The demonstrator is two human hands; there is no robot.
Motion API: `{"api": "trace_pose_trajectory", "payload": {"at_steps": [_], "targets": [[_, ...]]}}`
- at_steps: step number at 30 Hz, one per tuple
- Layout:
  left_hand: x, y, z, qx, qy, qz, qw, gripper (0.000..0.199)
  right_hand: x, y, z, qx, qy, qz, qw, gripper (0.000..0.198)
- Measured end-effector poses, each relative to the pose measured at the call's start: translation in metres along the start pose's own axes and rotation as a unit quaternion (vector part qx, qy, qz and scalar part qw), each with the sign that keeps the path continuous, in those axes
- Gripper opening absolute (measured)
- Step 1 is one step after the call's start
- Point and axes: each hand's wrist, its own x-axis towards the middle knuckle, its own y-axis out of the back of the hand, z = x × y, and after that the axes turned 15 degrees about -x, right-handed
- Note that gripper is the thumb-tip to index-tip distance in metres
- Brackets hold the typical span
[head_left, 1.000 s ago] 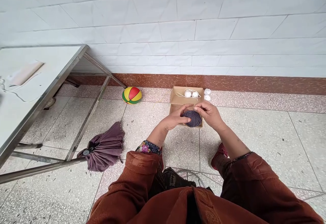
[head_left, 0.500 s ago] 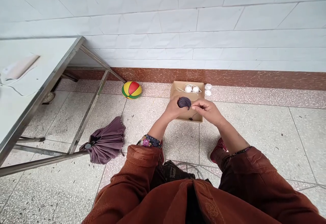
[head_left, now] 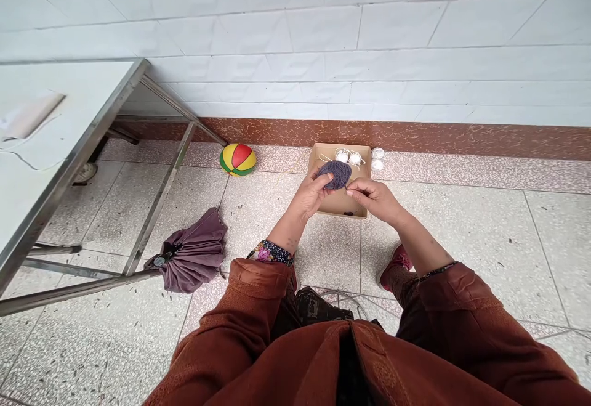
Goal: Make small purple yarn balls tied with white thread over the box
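A dark purple-grey ball of yarn [head_left: 338, 174] is gripped in my left hand [head_left: 313, 191], with the thumb across its near side. My right hand [head_left: 375, 198] is just right of the ball, thumb and forefinger pinched on what looks like its yarn strand. Below both hands a shallow cardboard box [head_left: 329, 209] stands on the floor. Inside it, near the back, lie two white yarn balls [head_left: 341, 156] with loose strands. A small dark bit [head_left: 349, 213] lies by the box's front edge.
Two more white balls [head_left: 377, 158] sit right of the box, by the tiled wall. Left of it lies a red, yellow and green ball [head_left: 238, 159]. A folded purple umbrella [head_left: 194, 252] leans at the metal-framed table [head_left: 104, 125].
My left hand has turned the yarn ball, so more of it shows and the thumb is now on top. My right hand's pinch stays close beside it.
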Motion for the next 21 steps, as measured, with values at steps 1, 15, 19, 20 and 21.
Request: {"api": "trace_pose_trajectory", "payload": {"at_steps": [1, 15, 19, 20, 21], "targets": [[0.002, 0.002, -0.002, 0.058, -0.008, 0.026, 0.998, 0.048, -0.001, 0.001, -0.003, 0.014, 0.008, -0.009, 1.000, 0.022], [-0.013, 0.000, 0.005, -0.056, 0.077, -0.180, 0.979, 0.069, 0.003, -0.006, 0.021, -0.005, -0.085, 0.041, 0.996, 0.022], [-0.003, 0.004, 0.003, -0.017, 0.019, -0.050, 0.998, 0.057, -0.001, -0.010, 0.010, -0.009, -0.004, -0.030, 1.000, 0.021], [-0.001, 0.005, 0.002, 0.010, 0.012, -0.032, 0.999, 0.055, -0.002, -0.010, 0.006, -0.002, 0.018, -0.042, 0.999, 0.020], [-0.001, 0.006, 0.001, 0.040, 0.005, -0.021, 0.999, 0.052, -0.002, -0.009, 0.003, 0.005, 0.036, -0.050, 0.998, 0.020]]}}
